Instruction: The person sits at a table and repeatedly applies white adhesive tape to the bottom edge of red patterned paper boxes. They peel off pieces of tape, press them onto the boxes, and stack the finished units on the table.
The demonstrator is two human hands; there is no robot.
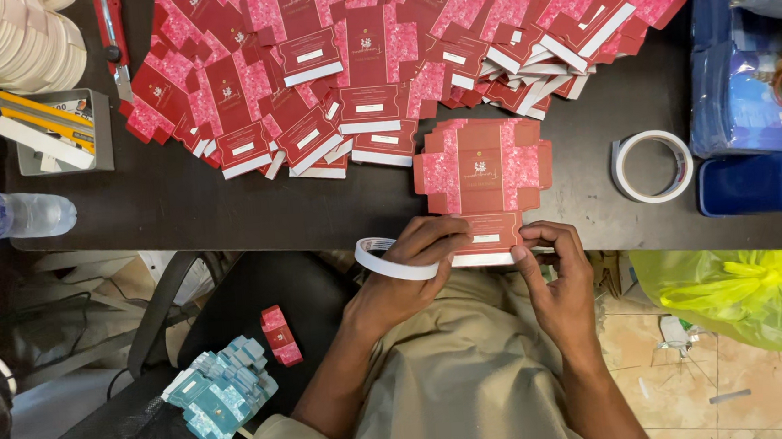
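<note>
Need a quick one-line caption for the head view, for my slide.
Left hand with tape roll and right hand press a flat red carton at the dark table edge.

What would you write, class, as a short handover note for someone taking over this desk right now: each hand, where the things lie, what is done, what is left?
Left hand: holds a roll of white tape, fingers on the flat red carton blank.
Right hand: pinches the blank's near flap at the dark table edge.
Done: one blank lies apart from the pile, still flat; tape seems to run along its near flap.
Left: a large fanned pile of red blanks behind it.
Nearby: a second tape roll to the right; one folded red box on the chair.
</note>
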